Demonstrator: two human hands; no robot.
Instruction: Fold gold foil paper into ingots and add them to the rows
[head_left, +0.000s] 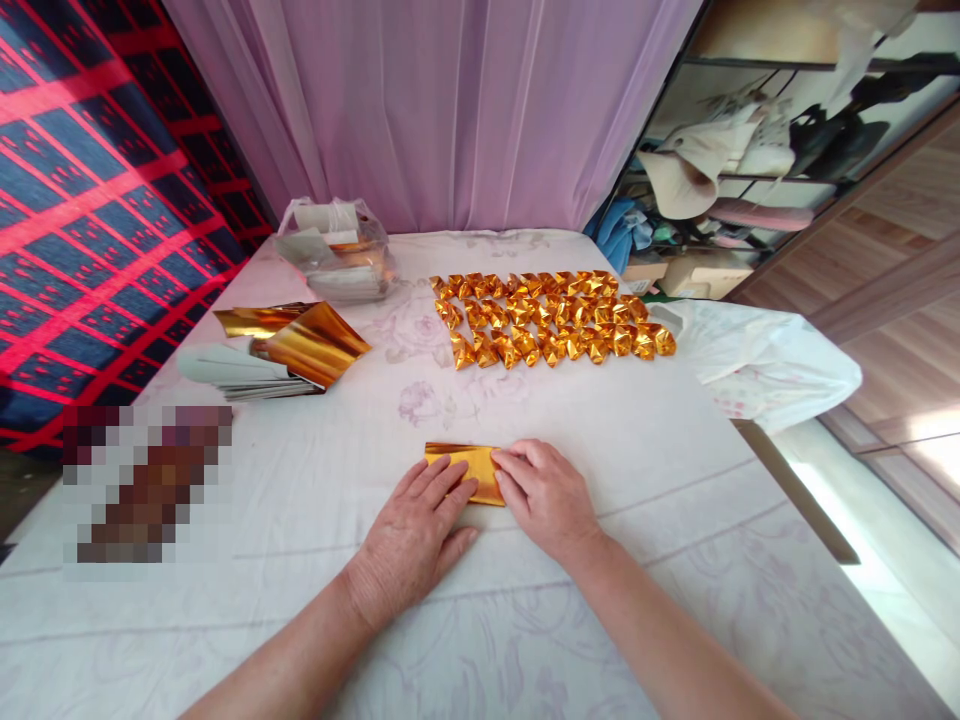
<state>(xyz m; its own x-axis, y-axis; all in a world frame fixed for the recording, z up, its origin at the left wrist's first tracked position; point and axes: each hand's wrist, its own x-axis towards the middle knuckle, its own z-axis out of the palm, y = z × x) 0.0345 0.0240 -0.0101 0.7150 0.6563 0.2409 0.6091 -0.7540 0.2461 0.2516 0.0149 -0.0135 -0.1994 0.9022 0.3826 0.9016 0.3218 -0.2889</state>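
A folded sheet of gold foil paper (480, 478) lies flat on the cloth-covered table (330, 480) in front of me. My left hand (424, 520) rests open on its left part, the fingers stretched out over the gold face. At the sheet's right edge, my right hand (546, 492) is closed, with thumb and forefinger pinching the paper. Beyond my hands, several folded gold foil pieces (551, 345) stand in rows. To the left lies a fanned stack of gold foil sheets (322, 345) with pale backs.
At the back left sits a clear plastic bag (337, 255) of paper sheets. A white plastic bag (772, 360) hangs over the right table edge. Shelves on the right hold a cap (679, 175) and shoes. Purple curtains (435, 110) close off the back. A blurred patch (150, 485) covers something at left.
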